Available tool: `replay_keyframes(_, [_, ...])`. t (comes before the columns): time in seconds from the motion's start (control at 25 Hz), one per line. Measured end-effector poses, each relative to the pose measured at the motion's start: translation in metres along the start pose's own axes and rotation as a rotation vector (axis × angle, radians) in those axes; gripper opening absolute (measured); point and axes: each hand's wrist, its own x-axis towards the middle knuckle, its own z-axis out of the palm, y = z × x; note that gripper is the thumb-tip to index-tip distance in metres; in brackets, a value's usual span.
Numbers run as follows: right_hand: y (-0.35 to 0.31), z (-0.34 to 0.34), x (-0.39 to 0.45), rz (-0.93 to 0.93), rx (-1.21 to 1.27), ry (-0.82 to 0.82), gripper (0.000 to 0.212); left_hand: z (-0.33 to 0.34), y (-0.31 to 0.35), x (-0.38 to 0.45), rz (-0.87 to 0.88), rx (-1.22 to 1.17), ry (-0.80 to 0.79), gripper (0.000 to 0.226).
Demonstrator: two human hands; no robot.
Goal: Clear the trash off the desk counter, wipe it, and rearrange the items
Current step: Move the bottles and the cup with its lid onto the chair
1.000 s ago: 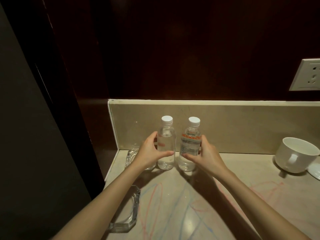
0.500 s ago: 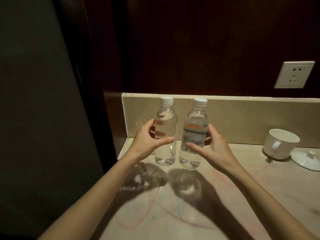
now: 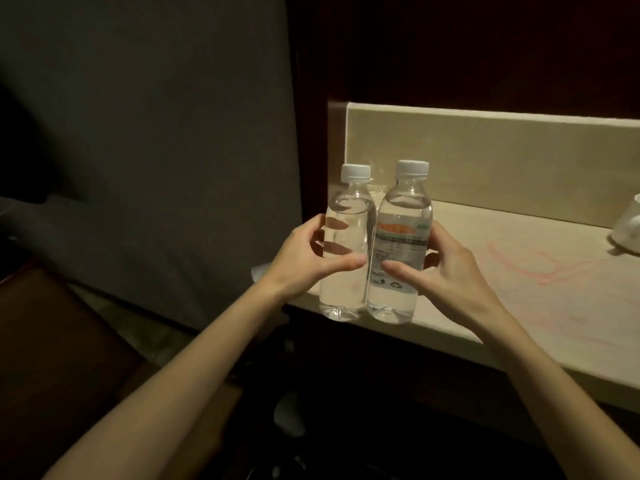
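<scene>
Two clear water bottles with white caps are held upright side by side, touching, in the air over the front left corner of the beige counter [image 3: 519,244]. My left hand [image 3: 304,261] grips the unlabelled bottle [image 3: 343,285]. My right hand [image 3: 446,268] grips the labelled bottle [image 3: 398,237], which has an orange and grey label. Both bottles are nearly full. Red crayon-like scribbles mark the counter top to the right of my right hand.
A white cup [image 3: 628,226] sits at the right edge on the counter. A beige backsplash [image 3: 502,150] runs behind it, under dark wood panelling. Left of the counter are a grey wall [image 3: 156,116] and a dark wooden surface [image 3: 52,341]. Below is dark floor.
Both bottles were lifted off the back left of the counter and carried toward me and to the front edge. The view swung left; the glass ashtrays, socket and lid left the view.
</scene>
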Motion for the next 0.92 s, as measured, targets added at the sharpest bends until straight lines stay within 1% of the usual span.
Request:
replay_keyframes(0.12, [-0.014, 0.035, -0.022, 0.003, 0.017, -0.083, 0.053, -0.024, -0.018, -0.045, -0.046, -0.010, 0.032, 0.054])
replay_keyframes(0.2, [-0.023, 0.062, -0.031, -0.009, 0.034, -0.127, 0.053, -0.043, -0.029, -0.069, -0.086, -0.001, 0.057, 0.051])
replay_keyframes(0.24, [-0.026, 0.074, -0.034, -0.013, 0.051, -0.142, 0.052, -0.052, -0.035, -0.078, -0.103, 0.005, 0.070, 0.052])
replay_keyframes(0.36, [-0.040, 0.113, -0.040, -0.011, 0.119, -0.197, 0.048, -0.080, -0.057, -0.103, -0.126, 0.043, 0.129, 0.066])
replay_keyframes(0.52, [-0.056, 0.171, -0.039, 0.015, 0.158, -0.263, 0.049, -0.124, -0.092, -0.129, -0.155, 0.071, 0.165, 0.072])
replay_keyframes(0.6, [-0.065, 0.207, -0.035, 0.037, 0.159, -0.296, 0.051, -0.152, -0.113, -0.137, -0.167, 0.078, 0.149, 0.074])
replay_keyframes(0.68, [-0.074, 0.243, -0.029, 0.073, 0.162, -0.301, 0.053, -0.184, -0.135, -0.139, -0.186, 0.072, 0.120, 0.070])
replay_keyframes(0.76, [-0.081, 0.283, -0.022, 0.113, 0.156, -0.256, 0.054, -0.218, -0.162, -0.134, -0.196, 0.072, 0.076, 0.064])
replay_keyframes(0.92, [-0.093, 0.362, -0.013, 0.217, 0.152, -0.163, 0.052, -0.280, -0.215, -0.118, -0.225, 0.092, -0.077, 0.063])
